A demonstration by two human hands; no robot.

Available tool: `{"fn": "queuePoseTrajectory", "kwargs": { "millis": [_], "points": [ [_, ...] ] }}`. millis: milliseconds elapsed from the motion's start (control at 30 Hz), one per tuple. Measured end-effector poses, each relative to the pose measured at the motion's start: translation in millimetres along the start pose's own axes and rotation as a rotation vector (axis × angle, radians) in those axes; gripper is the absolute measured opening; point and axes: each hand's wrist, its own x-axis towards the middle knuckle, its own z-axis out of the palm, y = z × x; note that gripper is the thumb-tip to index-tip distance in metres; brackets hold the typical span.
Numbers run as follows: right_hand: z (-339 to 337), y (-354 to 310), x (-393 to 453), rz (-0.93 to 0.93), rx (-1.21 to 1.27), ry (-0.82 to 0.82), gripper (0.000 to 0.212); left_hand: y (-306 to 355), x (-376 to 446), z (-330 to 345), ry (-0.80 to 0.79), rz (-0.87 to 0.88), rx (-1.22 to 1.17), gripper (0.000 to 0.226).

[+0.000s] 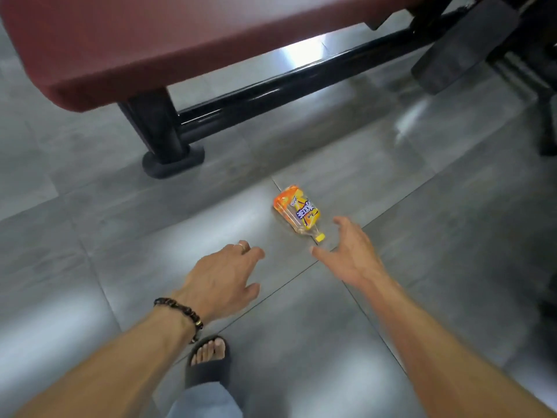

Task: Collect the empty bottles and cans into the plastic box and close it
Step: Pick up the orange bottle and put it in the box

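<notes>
- Reaching down toward the floor, the right hand (351, 254) hangs with fingers and thumb spread wide, just beside the yellow cap of a clear plastic bottle with an orange and yellow label (298, 213); it is not touching the bottle and holds nothing.
- The left hand (224, 277) hovers lower and to the left, fingers loosely bent and relaxed, also empty; a ring shows on one finger and a dark beaded bracelet (180, 312) circles its wrist.
- The bottle lies on its side on the grey tiled floor (422, 267), across a tile joint, cap end toward the person, near the black foot of a dark red padded bench (135, 40).
- A sandalled foot (209, 357) stands on the floor below the left wrist.
- Judging by this view, the bottle is not yet picked up, so collecting is under way at best.
- No plastic box or cans show here, so what is already gathered cannot be told; carrying this bottle to the box and closing it remain to be done.
</notes>
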Motion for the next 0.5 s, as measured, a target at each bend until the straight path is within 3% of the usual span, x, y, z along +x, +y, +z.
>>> {"fn": "queuePoseTrajectory", "kwargs": {
  "millis": [133,333,500],
  "points": [
    [32.8,36.2,78.8,0.057,0.021,0.001,0.071,-12.4,78.8,44.2,-0.048,0.034,0.018,0.053],
    [104.5,78.7,202.8,-0.011,-0.044,0.006,0.078,-41.1,167.4,127.5,-0.106,0.001,0.016,0.055],
    [146.6,96.0,254.7,-0.074,-0.093,-0.034,0.1,-55.5,209.4,166.6,-0.134,-0.008,0.011,0.055]
  ]
}}
